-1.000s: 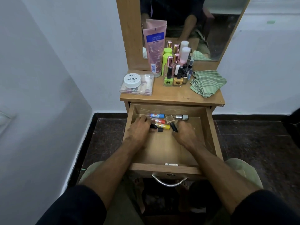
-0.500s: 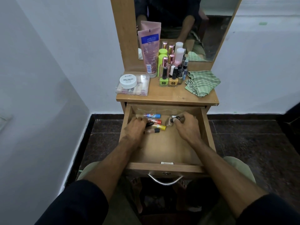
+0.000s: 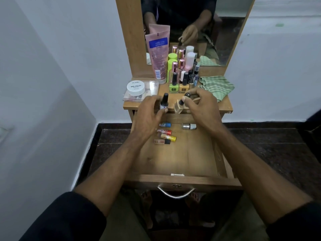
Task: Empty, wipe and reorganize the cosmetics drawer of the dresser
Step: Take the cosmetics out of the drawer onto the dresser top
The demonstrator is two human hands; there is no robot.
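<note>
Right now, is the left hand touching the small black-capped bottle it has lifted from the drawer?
Touching. The head view shows the left hand gripping the small black-capped bottle, thumb and fingers wrapped around its lower body, held upright above the open drawer.

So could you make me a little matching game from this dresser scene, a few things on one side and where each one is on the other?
Things:
1. green striped cloth
2. silver-capped bottle
3. small dark-capped bottle
4. white nail polish jar

Places:
A. held in the left hand
B. on the clear box at the dresser top's left
C. lying on its side in the open drawer
D. crumpled on the dresser top's right side

Pairs: 1-D, 2-C, 3-A, 4-B
</note>
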